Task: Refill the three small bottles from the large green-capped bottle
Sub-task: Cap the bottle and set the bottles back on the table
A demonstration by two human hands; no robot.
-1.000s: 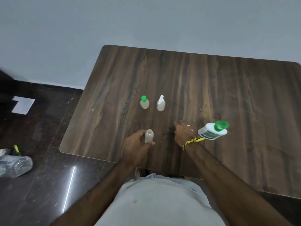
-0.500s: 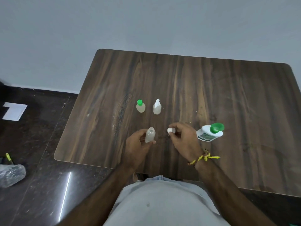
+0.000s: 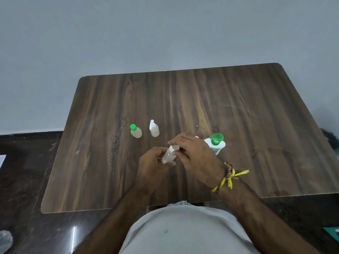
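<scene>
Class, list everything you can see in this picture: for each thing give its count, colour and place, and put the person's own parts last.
table: 1, dark brown wood grain, centre, against the wall
large bottle: 1, white with green cap, on the table behind the right hand
green-capped small bottle: 1, pale, standing left of centre
nozzle bottle: 1, pale with white nozzle, standing right of the green-capped one
held bottle: 1, pale, tilted, in the left hand
white cap: 1, at the held bottle's neck, in the right fingers
wall: 1, grey, behind the table
floor: dark, glossy, around the table
wrist thread: 1, yellow, right wrist
shirt: 1, light grey, bottom centre
left hand: 1, holding the bottle
right hand: 1, on the cap
</scene>
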